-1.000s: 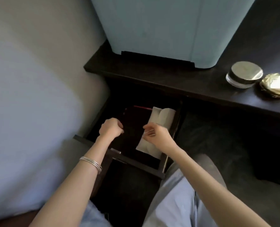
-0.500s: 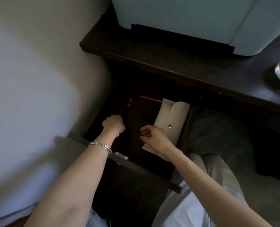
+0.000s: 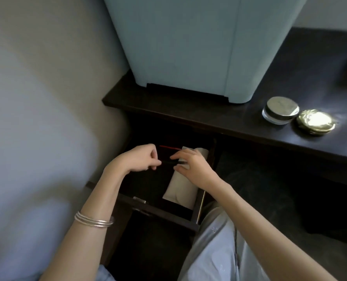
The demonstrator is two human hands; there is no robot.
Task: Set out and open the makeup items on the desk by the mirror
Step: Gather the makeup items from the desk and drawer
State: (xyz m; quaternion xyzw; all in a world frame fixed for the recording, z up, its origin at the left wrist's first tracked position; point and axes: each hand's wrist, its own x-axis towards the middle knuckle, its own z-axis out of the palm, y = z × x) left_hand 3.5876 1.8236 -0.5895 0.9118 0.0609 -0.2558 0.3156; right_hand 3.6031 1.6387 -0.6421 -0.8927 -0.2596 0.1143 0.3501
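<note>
Both hands are over an open dark drawer (image 3: 164,214) under the desk. My left hand (image 3: 140,158) is closed on one end of a thin dark stick-like item (image 3: 169,162). My right hand (image 3: 190,164) pinches its other end with thumb and forefinger. Under my right hand a cream pouch (image 3: 181,189) lies along the drawer's right side. A thin red stick (image 3: 168,148) lies at the drawer's back. On the dark desk (image 3: 219,122) stand a clear jar with a silver lid (image 3: 281,110) and a round gold compact (image 3: 315,121), both shut.
A large pale blue box-like object (image 3: 199,47) stands on the desk's left end, right behind the drawer. A pale wall (image 3: 36,98) runs close along the left. My lap in light blue cloth (image 3: 219,250) sits just below the drawer front.
The hands have come closer together and now both hold the thin dark item between them. The view has swung back right, so the jar and compact show again.
</note>
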